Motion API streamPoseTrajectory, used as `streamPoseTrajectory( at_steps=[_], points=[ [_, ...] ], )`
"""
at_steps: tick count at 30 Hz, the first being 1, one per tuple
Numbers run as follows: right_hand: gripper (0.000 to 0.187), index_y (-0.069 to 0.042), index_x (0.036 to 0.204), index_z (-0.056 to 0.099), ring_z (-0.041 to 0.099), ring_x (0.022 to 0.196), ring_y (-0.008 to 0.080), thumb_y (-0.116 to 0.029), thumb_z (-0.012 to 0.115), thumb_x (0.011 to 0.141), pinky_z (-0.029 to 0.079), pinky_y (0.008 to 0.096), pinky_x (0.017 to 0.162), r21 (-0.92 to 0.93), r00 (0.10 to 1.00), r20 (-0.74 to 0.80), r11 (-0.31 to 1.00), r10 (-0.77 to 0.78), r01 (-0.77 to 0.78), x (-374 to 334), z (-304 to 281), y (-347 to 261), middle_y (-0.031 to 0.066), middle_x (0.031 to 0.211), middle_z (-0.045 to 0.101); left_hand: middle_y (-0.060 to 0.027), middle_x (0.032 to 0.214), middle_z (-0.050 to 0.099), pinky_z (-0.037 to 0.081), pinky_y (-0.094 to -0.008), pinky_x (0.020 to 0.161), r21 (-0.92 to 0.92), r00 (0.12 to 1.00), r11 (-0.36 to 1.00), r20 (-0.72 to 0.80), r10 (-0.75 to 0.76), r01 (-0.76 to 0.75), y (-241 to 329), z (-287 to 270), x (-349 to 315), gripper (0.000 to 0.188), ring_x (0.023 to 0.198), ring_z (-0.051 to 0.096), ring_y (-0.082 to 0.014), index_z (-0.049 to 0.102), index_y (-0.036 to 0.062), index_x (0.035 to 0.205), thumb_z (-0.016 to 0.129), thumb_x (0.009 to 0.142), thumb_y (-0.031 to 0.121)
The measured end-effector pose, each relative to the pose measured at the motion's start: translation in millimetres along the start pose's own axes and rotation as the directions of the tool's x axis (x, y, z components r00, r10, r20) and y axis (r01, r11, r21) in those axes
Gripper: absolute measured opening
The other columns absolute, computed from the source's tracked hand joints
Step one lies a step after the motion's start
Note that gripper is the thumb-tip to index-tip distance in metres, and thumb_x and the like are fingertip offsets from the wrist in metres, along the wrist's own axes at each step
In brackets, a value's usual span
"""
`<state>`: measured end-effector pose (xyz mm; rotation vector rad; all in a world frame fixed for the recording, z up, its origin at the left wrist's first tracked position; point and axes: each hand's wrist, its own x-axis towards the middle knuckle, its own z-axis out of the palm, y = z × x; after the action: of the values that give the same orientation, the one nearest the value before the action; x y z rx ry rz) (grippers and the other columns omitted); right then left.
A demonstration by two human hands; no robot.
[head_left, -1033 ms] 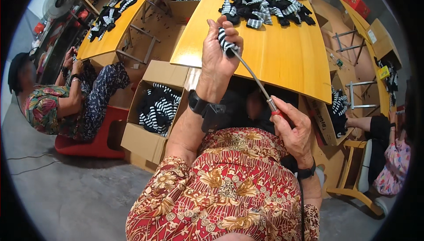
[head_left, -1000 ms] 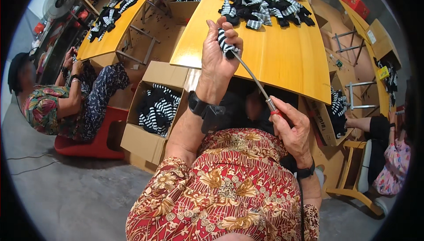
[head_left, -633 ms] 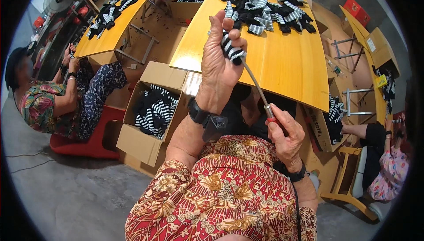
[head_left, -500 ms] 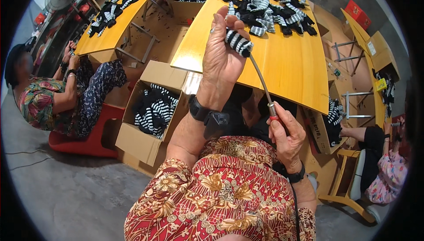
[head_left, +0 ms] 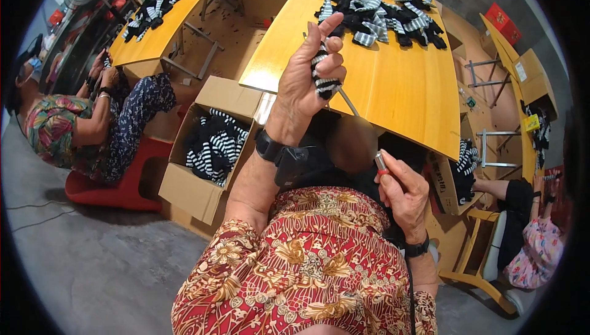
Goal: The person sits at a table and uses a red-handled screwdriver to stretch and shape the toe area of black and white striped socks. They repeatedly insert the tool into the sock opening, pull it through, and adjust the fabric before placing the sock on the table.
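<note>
My left hand (head_left: 296,80) is raised over the near edge of the yellow table, palm up. Its fingers curl round a small black-and-white striped sock (head_left: 324,77), and its index finger points up and away. In front of my lap, my right hand (head_left: 404,195) pinches a thin metal rod tool (head_left: 380,162) by its red handle end. The slender rod slants up to the left toward the lower end of the sock. A blurred patch hides the middle of the rod, and my left fingers cover part of the sock.
Grey-striped and black socks (head_left: 375,15) are heaped on the yellow table (head_left: 405,98). Striped socks fill a cardboard box (head_left: 230,97) at left and another box (head_left: 444,178) at right. One co-worker (head_left: 61,120) sits at far left on a red chair (head_left: 120,181), another person (head_left: 534,249) at right.
My left fingers have closed further round the sock, which now stands more upright, and the index finger has stretched out. My right hand has shifted slightly downward with the tool.
</note>
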<state>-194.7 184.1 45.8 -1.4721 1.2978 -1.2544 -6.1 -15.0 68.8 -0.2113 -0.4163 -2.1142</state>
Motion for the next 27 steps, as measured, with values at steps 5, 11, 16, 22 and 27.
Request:
streamPoseTrajectory(
  at_steps=[5, 11, 16, 22, 27],
  points=[
    [0.036, 0.002, 0.119, 0.063, 0.055, 0.067, 0.0118, 0.003, 0.059, 0.084, 0.044, 0.0249, 0.061, -0.106, 0.993, 0.028, 0.988, -0.114, 0.116, 0.6, 2.3, 2.2, 0.0064, 0.079, 0.060, -0.0017, 0.080, 0.058, 0.042, -0.0152, 0.047, -0.122, 0.996, 0.992, -0.086, 0.030, -0.041, 4.0, -5.4, -1.9, 0.041, 0.055, 0.050, -0.0043, 0.050, 0.0071, 0.125, 0.053, 0.096, 0.036],
    [0.037, 0.000, 0.122, 0.062, 0.049, 0.058, 0.0067, 0.003, 0.057, 0.086, 0.040, 0.0219, 0.052, -0.039, 0.998, 0.038, 0.998, -0.043, 0.044, 4.1, 5.7, 3.2, 0.0038, 0.076, 0.058, -0.0020, 0.082, 0.058, 0.038, -0.0150, 0.044, -0.045, 0.989, 0.995, -0.119, 0.086, -0.092, -3.3, -6.9, -3.3, 0.042, 0.051, 0.046, -0.0031, 0.049, 0.0076, 0.124, 0.057, 0.094, 0.036],
    [0.036, -0.001, 0.123, 0.062, 0.048, 0.056, 0.0043, 0.002, 0.057, 0.087, 0.037, 0.0205, 0.049, 0.013, 0.996, 0.053, 0.998, 0.068, -0.069, 6.9, 2.6, 2.9, 0.0026, 0.076, 0.058, -0.0031, 0.085, 0.060, 0.032, -0.0147, 0.044, 0.240, 0.981, 0.966, -0.138, 0.134, -0.098, -16.6, -5.2, -8.9, 0.046, 0.047, 0.040, -0.0008, 0.046, 0.0081, 0.128, 0.060, 0.094, 0.035],
    [0.035, 0.001, 0.120, 0.063, 0.050, 0.057, 0.0064, 0.003, 0.057, 0.086, 0.039, 0.0210, 0.051, 0.009, 1.000, 0.015, 1.000, 0.018, -0.018, 4.8, 3.0, 8.8, 0.0043, 0.076, 0.059, -0.0012, 0.090, 0.062, 0.031, -0.0149, 0.045, 0.501, 0.919, 0.817, -0.097, 0.381, -0.286, -32.7, 6.2, -14.0, 0.052, 0.048, 0.038, -0.0005, 0.039, 0.0083, 0.135, 0.061, 0.094, 0.033],
    [0.034, 0.004, 0.117, 0.063, 0.055, 0.064, 0.0113, 0.005, 0.059, 0.083, 0.043, 0.0233, 0.057, -0.186, 0.972, 0.006, 0.955, -0.235, 0.232, -2.7, 1.5, 4.5, 0.0079, 0.078, 0.061, -0.0024, 0.094, 0.060, 0.040, -0.0163, 0.049, 0.287, 0.927, 0.898, -0.069, 0.368, -0.335, -18.0, 14.0, -9.2, 0.039, 0.057, 0.047, -0.0032, 0.050, 0.0100, 0.127, 0.055, 0.096, 0.034]
  ],
)
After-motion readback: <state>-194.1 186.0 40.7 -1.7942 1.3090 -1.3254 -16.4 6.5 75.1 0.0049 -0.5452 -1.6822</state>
